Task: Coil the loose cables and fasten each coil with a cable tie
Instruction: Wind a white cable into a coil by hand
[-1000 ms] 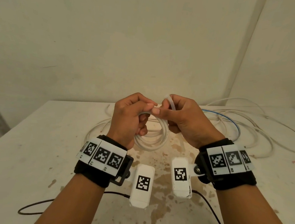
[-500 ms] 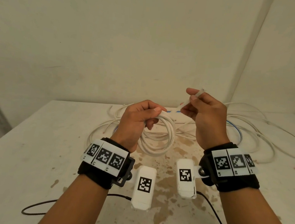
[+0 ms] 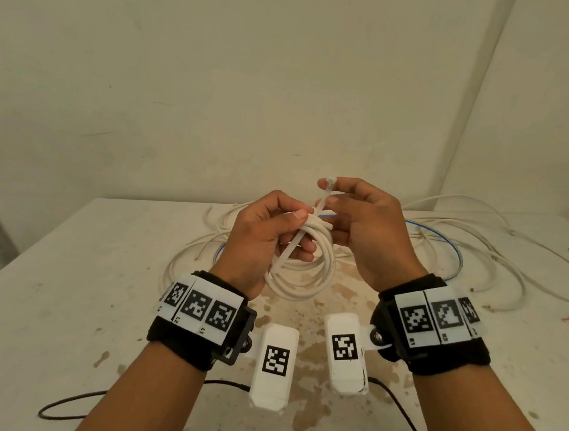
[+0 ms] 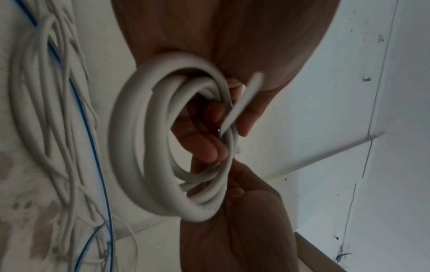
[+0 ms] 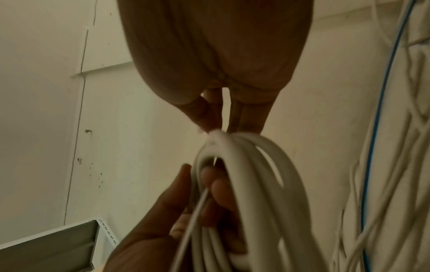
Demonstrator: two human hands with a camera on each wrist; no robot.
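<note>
Both of your hands are raised above the table (image 3: pixel 48 263), working at the top of one white coil (image 3: pixel 308 279). Your left hand (image 3: pixel 260 237) grips the coil's upper bundle, thumb on top and fingers curled through the loop (the left wrist view shows those fingers (image 4: pixel 204 145) inside the ring). Your right hand (image 3: pixel 368 229) pinches the white cable tie (image 3: pixel 300 239) near its head end, just above the bundle, thumb and forefinger closed on the strip. From there the tie runs down and to the left, across the coil and past your left fingers, its tail hanging free inside the loop; whether it is already threaded through its head cannot be told. The coil itself hangs below both hands, clear of the stained table. On the far side of the table lie the loose white cables (image 3: pixel 480 246) in wide tangled loops, a blue cable (image 3: pixel 452 245) among them, spreading to the right. A thin black cord (image 3: pixel 63 405) lies on the near left part of the table.
</note>
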